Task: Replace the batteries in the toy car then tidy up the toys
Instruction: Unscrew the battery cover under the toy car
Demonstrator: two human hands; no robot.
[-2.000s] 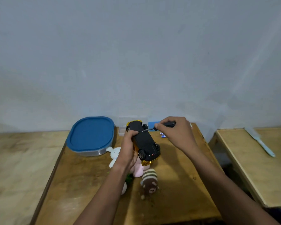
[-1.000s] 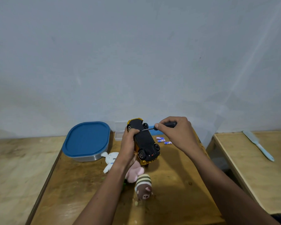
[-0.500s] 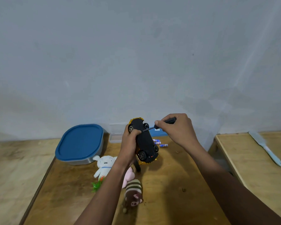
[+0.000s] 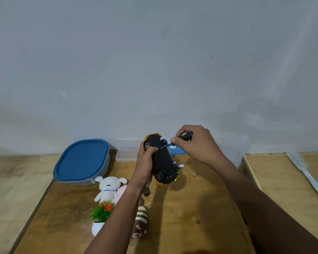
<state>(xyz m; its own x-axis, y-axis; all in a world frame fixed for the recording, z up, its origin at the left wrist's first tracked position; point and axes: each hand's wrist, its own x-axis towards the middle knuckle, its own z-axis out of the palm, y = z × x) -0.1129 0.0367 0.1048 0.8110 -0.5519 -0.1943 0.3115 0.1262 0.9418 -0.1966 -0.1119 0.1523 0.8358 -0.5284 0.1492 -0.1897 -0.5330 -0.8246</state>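
My left hand [image 4: 145, 163] grips a yellow toy car [image 4: 162, 160], held above the wooden table [image 4: 182, 217] with its black underside facing me. My right hand [image 4: 196, 143] pinches a small black screwdriver [image 4: 184, 138]; its tip touches the underside near the car's far wheels. Small batteries [image 4: 180, 166] lie on the table just behind the car. Below my left forearm sit a white plush dog [image 4: 108, 187], a pink plush [image 4: 120, 195] partly hidden, and a striped brown plush [image 4: 140, 222].
A grey box with a blue lid [image 4: 81, 162] stands at the back left. A clear plastic tray [image 4: 126, 155] lies against the wall. A small potted plastic plant [image 4: 101, 217] stands by the plush toys. A pale blue spatula [image 4: 307, 175] rests on the neighbouring table at right.
The view has tilted up and shifted left, so the potted plant now shows. Both hands keep the same hold on car and screwdriver, with the tip staying on the underside.
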